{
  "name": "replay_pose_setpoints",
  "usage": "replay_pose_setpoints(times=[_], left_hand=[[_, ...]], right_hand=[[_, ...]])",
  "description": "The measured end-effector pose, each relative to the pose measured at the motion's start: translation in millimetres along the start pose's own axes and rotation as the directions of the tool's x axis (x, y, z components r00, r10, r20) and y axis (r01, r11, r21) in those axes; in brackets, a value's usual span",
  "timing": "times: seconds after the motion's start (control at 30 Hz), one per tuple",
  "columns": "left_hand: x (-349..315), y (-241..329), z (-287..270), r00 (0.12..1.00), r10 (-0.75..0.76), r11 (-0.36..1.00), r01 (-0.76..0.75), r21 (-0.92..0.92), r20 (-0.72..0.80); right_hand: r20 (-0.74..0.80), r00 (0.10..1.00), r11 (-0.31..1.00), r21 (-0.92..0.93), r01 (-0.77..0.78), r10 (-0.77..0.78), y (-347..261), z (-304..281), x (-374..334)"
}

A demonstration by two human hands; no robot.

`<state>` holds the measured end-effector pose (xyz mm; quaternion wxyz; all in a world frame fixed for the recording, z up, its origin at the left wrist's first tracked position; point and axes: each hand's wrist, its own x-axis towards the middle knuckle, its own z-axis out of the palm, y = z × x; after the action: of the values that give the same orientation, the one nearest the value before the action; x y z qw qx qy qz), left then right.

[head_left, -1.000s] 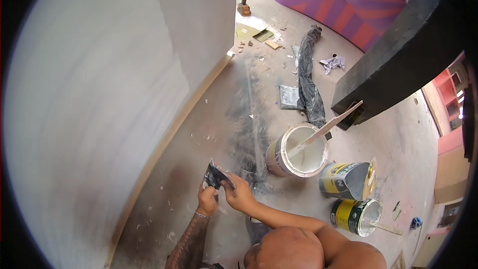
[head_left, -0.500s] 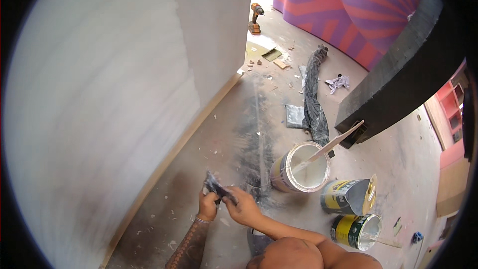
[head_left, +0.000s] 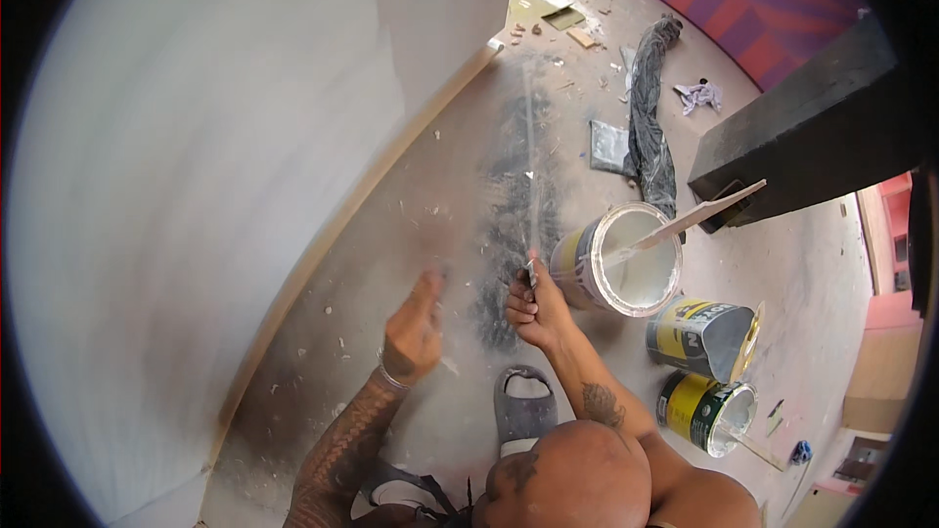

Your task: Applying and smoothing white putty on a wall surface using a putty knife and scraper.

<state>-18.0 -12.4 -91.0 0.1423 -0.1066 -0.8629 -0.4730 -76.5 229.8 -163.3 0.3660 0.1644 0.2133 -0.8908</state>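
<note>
Crouched by the white wall (head_left: 196,186), the person has the right hand (head_left: 533,308) closed around a small putty knife (head_left: 531,272), held just left of the open white bucket (head_left: 618,259) with its stirring stick (head_left: 694,220). The left hand (head_left: 416,328) is blurred, fingers loosely curled and holding nothing I can make out, just above the dusty floor (head_left: 440,205). It looks like a pause between scraping passes; next, the blade needs bringing back against the surface. 2 paint cans (head_left: 699,337) sit right of the bucket.

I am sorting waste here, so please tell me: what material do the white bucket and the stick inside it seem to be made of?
The white bucket looks like smooth plastic, coated inside with white paint. The stick leaning in it looks like flat bare wood, pale and matte.
</note>
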Motion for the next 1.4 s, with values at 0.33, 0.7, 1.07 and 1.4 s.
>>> replay_pose_setpoints(times=[0.33,0.7,1.07,1.4], left_hand=[[-9,-1,61,0.981,-0.192,0.976,0.191,-0.105,0.000],[-11,-57,24,0.461,-0.582,-0.589,0.328,-0.738,0.670],[18,12,0,0.805,-0.592,0.800,0.583,-0.138,-0.031],[0,31,33,0.918,-0.391,0.882,0.354,-0.310,-0.065]], right_hand=[[-0.368,0.890,0.920,-0.176,-0.351,0.269,66,29,-34],[0.094,0.492,0.055,-0.958,0.281,-0.865,33,61,-50],[-0.289,0.747,0.679,-0.678,0.282,-0.599,15,23,10],[0.346,0.845,0.400,-0.764,0.506,-0.408,49,55,-5]])
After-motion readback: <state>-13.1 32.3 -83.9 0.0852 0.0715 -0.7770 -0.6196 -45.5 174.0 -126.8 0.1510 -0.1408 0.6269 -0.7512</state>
